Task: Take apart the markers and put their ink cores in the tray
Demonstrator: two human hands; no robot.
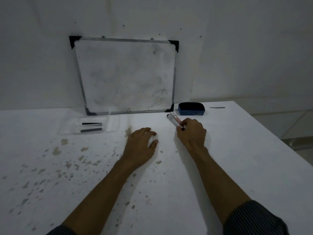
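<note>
Presumably for two-handed dismantling, right hand (191, 131) grips both markers (175, 119) by one end; left hand (141, 141) rests open, empty, alongside.

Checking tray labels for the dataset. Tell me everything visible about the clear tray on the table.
The tray is a shallow rectangle of clear, glossy plastic, hard to make out against the white table. It lies flat at the table's far left, just in front of the lower left corner of the whiteboard, which leans on the wall. Two dark, thin sticks lie inside, roughly parallel: a black tapered one behind a grey one. Neither hand touches it.
</note>
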